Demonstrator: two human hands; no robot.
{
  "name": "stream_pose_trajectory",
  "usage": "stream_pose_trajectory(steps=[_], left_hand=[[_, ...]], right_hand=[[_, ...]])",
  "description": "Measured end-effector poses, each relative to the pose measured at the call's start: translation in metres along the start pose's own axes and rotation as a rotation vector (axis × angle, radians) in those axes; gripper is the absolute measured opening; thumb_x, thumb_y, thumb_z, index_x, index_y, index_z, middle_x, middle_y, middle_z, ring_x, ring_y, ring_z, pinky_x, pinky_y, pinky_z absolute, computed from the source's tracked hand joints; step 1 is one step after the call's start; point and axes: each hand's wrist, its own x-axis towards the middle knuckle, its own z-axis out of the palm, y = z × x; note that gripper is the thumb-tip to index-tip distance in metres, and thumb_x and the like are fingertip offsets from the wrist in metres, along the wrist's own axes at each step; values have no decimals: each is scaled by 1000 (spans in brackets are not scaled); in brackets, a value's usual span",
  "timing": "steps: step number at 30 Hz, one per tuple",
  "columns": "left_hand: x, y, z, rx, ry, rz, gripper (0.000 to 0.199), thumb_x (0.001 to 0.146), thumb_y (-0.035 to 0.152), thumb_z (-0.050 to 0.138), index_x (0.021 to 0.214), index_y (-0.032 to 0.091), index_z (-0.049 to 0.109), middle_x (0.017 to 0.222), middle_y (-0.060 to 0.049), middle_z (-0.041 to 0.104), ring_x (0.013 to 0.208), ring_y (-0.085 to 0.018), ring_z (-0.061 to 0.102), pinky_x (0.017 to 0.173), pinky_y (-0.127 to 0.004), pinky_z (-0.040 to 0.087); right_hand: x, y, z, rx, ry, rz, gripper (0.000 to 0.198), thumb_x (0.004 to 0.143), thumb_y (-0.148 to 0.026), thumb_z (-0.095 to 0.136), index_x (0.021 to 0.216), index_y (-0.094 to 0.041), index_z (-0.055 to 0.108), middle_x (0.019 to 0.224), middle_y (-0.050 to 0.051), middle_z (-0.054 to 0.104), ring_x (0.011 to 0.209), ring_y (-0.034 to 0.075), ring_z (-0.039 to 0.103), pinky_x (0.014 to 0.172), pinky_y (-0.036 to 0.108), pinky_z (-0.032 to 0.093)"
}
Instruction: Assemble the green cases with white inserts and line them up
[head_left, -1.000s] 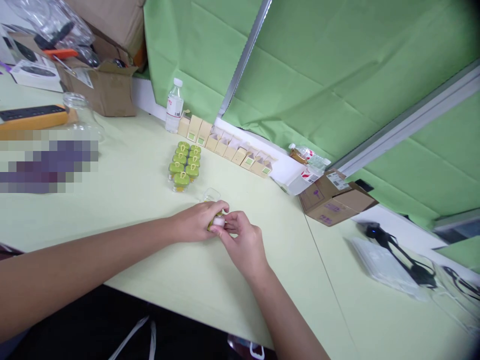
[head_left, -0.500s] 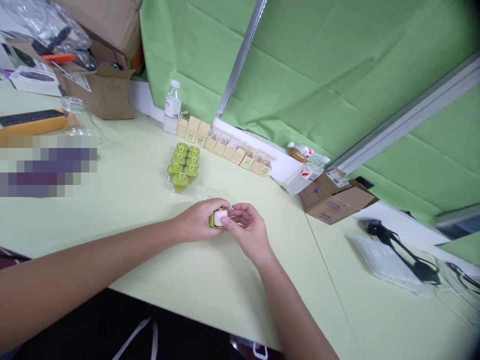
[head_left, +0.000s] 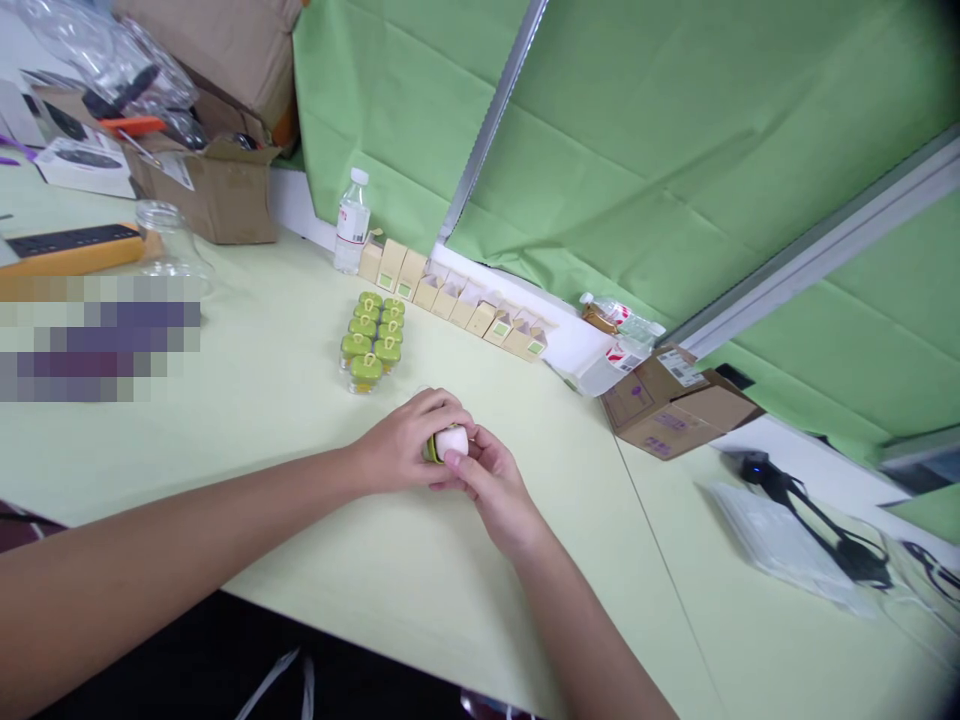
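My left hand (head_left: 409, 440) is closed around a small green lid (head_left: 430, 448), held above the table with its inner side turned to the right. A rounded white piece (head_left: 451, 441) fills the lid's inner side. On that piece rests the thumb of my right hand (head_left: 495, 485), its fingers curled behind and partly hidden. Beyond my hands stand several small clear jars with green lids (head_left: 365, 368), set in two rows. Just behind my left hand, the faint edge of something clear shows, mostly covered.
Small open cardboard boxes (head_left: 448, 298) line the wall beside an upright water bottle (head_left: 351, 222). Bottles (head_left: 616, 315) and a larger carton (head_left: 675, 405) lie to the right, near a plastic packet (head_left: 780, 545). A clear jar (head_left: 161, 240) and power strip (head_left: 75, 245) are at left.
Both hands have come closer together around the lid. My right fingers have moved in behind it, and the white piece is turned more toward me. The view has shifted slightly.
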Motion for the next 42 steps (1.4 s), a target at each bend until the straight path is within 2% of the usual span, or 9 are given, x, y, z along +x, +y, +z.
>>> stream_pose_trajectory(steps=[4,11,17,31,35,38,40,42], left_hand=[[0,1,0,75,34,23,37,81,24,69,116,21,60,110,-8,58,103,-23,56,91,-36,48],[1,-2,1,151,82,33,35,84,26,67,118,21,63,107,-7,59,100,-22,57,87,-36,50],[0,-5,1,86,73,4,37,84,28,70,119,21,63,109,-7,58,103,-21,59,90,-34,50],[2,-4,0,34,43,-67,45,81,12,65,124,23,55,114,-5,59,104,-20,60,89,-32,51],[2,0,-1,11,31,-45,36,81,11,65,114,23,56,111,-3,61,103,-19,60,88,-31,50],[1,2,0,-29,34,-52,35,82,16,69,113,23,54,110,-3,62,101,-19,60,87,-32,49],[1,2,1,-40,31,-68,34,83,23,71,113,23,54,109,-3,63,99,-19,61,85,-33,50],[1,1,1,-30,26,-76,35,83,25,72,113,23,54,110,-3,63,99,-20,61,85,-33,49]], right_hand=[[2,2,-3,44,61,-14,36,74,-42,79,99,-22,63,95,3,70,86,20,69,72,35,62],[4,3,-6,80,90,23,37,74,-39,82,99,-22,60,91,3,73,76,16,67,71,31,59],[4,6,-10,104,106,44,34,77,-40,80,97,-22,60,93,3,76,78,16,69,70,31,58],[5,5,-9,46,175,22,33,78,-46,77,88,-21,58,87,2,71,78,18,70,65,30,58],[5,5,-11,90,227,115,35,84,-54,67,94,-22,58,81,2,70,73,20,70,62,32,57],[6,7,-15,194,151,187,34,88,-53,62,100,-21,63,82,3,69,71,19,68,63,32,58],[7,7,-17,244,101,173,28,86,-46,67,98,-21,66,88,3,69,73,16,67,66,31,58],[7,8,-18,255,111,143,23,84,-41,72,92,-21,67,88,1,69,74,14,64,69,29,58]])
